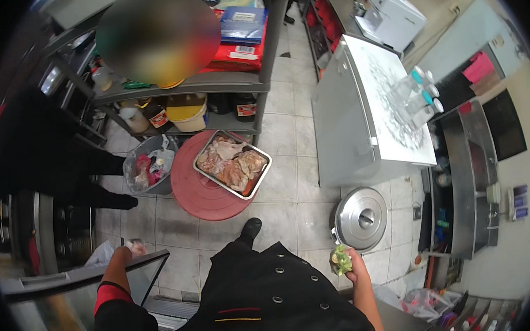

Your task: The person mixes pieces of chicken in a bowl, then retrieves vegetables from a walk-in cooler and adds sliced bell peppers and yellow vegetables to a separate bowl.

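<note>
In my right hand (358,268) is a small clear plastic bag of green leafy vegetable (341,260), held at my right side beside the lidded metal pot (360,219) on the floor. My left hand (134,248) reaches past the top edge of an open glass-paned door (150,275). It is blurred, with something pale and pinkish about it, so its grip is unclear. Ahead of me a metal tray of raw meat (232,163), perhaps chicken, rests on a round red lid or tabletop (194,202).
A lined waste bin (150,166) stands left of the red round top, near a person in black (38,149). The grey shelving unit (263,73) rises behind. To the right, a white chest freezer (348,109) carries several clear jars (414,95). Tiled floor (281,229) lies between.
</note>
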Motion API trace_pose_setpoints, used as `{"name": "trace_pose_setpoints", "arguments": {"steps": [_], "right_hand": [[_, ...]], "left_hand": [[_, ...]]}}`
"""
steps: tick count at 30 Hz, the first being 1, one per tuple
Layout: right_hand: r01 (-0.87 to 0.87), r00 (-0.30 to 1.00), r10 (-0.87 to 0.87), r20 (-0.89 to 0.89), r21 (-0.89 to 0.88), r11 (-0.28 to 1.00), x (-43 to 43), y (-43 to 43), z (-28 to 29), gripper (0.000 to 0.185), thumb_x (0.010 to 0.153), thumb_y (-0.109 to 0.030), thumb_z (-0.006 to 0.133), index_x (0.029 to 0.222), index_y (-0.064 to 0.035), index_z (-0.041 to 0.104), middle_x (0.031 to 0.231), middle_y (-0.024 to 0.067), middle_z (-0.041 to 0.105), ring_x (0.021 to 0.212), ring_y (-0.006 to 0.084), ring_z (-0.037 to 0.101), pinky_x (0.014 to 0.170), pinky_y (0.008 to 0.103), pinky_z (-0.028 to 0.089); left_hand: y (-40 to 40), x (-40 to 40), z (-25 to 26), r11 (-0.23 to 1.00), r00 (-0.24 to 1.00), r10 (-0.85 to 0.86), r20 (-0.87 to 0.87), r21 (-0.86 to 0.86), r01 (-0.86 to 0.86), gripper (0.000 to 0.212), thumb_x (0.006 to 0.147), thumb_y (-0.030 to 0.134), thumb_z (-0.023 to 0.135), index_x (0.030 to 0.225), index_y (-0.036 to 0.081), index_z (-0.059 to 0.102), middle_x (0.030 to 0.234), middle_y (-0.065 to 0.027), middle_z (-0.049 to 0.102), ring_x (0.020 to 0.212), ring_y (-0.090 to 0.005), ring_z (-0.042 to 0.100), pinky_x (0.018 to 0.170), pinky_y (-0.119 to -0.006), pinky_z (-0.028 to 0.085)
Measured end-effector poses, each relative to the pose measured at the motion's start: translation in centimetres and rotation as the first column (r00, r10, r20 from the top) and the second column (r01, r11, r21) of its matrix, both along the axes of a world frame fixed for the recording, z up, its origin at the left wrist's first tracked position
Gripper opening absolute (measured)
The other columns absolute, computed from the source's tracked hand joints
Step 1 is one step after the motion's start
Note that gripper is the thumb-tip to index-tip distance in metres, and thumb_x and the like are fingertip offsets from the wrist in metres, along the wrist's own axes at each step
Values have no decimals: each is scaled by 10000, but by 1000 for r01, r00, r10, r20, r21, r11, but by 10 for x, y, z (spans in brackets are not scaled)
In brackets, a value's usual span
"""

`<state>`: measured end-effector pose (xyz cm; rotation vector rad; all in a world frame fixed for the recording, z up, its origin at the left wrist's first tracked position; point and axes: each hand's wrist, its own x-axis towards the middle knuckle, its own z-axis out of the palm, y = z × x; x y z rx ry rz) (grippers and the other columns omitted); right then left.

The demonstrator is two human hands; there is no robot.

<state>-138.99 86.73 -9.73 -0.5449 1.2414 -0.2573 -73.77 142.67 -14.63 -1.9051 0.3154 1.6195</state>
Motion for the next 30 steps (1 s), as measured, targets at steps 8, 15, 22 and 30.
{"name": "trace_pose_setpoints", "arguments": {"steps": [8, 15, 22, 30], "right_hand": [[-210, 978, 210, -14, -111, 971, -27, -43, 5, 320, 875, -181, 538, 1144, -23, 608, 1046, 129, 668, 933, 263, 686, 848, 405, 577], [-157, 988, 157, 8, -32, 987, -113, -35, -41, 286, 878, -180, 523, 1083, -9, 626, 950, 129, 682, 857, 276, 708, 801, 438, 596], [-168, 985, 168, 24, -6, 986, -162, -2, -95, 236, 869, -154, 553, 1063, -24, 589, 977, 135, 670, 881, 274, 701, 804, 432, 591], [-336, 938, 339, 68, -57, 940, -120, -11, -115, 193, 913, -172, 539, 1034, -32, 595, 953, 103, 668, 825, 234, 698, 727, 387, 584]], "left_hand": [[12, -47, 88, 996, 989, 87, 118, -19, -86, 693, 750, 634, 730, 1312, 237, 648, 1410, -70, 575, 1276, -279, 545, 1038, -460, 449], [74, -84, 2, 954, 993, -111, 29, -278, 115, 595, 879, 644, 593, 1334, 262, 627, 1448, -33, 563, 1294, -257, 537, 1067, -452, 425], [70, -211, -51, 987, 981, 160, -109, 15, -159, 603, 953, 532, 572, 1434, 170, 545, 1494, -34, 527, 1320, -258, 523, 1087, -450, 413], [78, -367, -41, 810, 812, 582, -45, -56, -584, 590, 1000, 373, 562, 1467, 25, 465, 1523, -92, 475, 1175, -309, 650, 1021, -497, 474]]}}
